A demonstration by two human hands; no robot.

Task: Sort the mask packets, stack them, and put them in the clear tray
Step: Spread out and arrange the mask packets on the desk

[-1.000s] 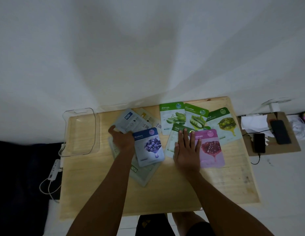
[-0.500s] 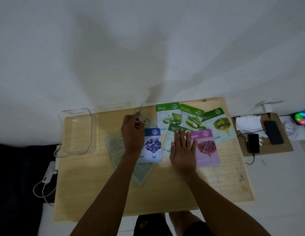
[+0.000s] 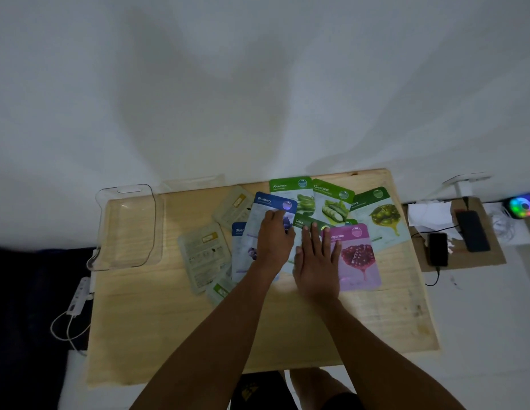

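Mask packets fanned across the wooden table (image 3: 175,335), head view only. Left hand (image 3: 274,238) lies on a Blueberry packet (image 3: 271,207), fingers curled at its top; whether it grips or just presses, can't tell. A second Blueberry packet (image 3: 239,250) sits underneath. Right hand (image 3: 317,261) flat, fingers spread, on the Pomegranate packet (image 3: 359,258) and an Olive packet (image 3: 302,223). Aloe Vera packet (image 3: 290,192) and Cucumber packet (image 3: 331,202) lie behind. Clear tray (image 3: 124,229) at the table's left end, no packets in it.
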